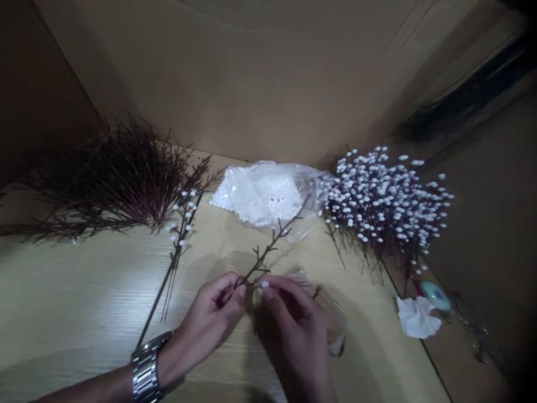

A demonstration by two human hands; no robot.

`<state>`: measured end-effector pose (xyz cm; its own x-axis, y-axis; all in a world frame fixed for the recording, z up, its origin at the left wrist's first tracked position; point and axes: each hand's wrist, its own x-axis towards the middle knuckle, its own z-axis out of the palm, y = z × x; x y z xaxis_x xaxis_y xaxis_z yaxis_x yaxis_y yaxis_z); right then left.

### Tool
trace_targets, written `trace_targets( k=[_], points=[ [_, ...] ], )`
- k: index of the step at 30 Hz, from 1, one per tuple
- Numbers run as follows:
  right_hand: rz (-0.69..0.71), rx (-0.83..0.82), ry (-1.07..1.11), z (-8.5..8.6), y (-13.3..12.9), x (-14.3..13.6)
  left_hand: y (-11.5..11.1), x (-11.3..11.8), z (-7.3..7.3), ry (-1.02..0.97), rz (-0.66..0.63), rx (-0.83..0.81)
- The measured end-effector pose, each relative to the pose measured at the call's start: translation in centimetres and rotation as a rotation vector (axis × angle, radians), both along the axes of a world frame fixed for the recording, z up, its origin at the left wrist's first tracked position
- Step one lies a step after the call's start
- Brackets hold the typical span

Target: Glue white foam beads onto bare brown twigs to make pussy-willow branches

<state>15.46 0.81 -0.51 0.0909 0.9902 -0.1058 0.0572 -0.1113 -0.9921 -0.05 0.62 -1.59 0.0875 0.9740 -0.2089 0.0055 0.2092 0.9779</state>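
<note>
Left hand [222, 305] pinches the bare brown twig [266, 254], angled toward one o'clock; right hand [300, 330] pinches a white bead [264, 285] beside it. The right palm half-hides a clear object [333, 313], hard to identify.

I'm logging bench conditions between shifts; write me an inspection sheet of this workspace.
Surface: pale wood-grain tabletop, dark seams
Things: bare brown branching twig, small white bead, clear plastic bag of white beads; heaped dark brown twigs left, white-tipped brown sprays right
Clutter: crumpled white tissue, far right
Hands: left hand grips twig; right hand pinches bead
Cables: nothing seen
Surroundings: plain brown panels, dimly lit
</note>
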Motion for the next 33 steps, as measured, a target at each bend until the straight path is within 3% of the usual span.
trace_targets(
  k=[5,13,22,33],
  points=[
    [-0.081,-0.045,0.062,-0.7,-0.3,-0.5,-0.1,-0.2,-0.1,-0.060,-0.077,-0.011],
    [-0.055,-0.105,0.006,-0.2,-0.5,-0.7,-0.1,-0.3,-0.6,-0.057,-0.114,0.035],
    [-0.024,0.095,-0.051,-0.5,-0.6,-0.5,-0.2,-0.2,-0.9,0.009,-0.126,0.034],
    [-0.007,0.246,-0.212,-0.5,-0.7,-0.5,0.0,-0.5,-1.1,-0.045,-0.197,0.086]
  ],
)
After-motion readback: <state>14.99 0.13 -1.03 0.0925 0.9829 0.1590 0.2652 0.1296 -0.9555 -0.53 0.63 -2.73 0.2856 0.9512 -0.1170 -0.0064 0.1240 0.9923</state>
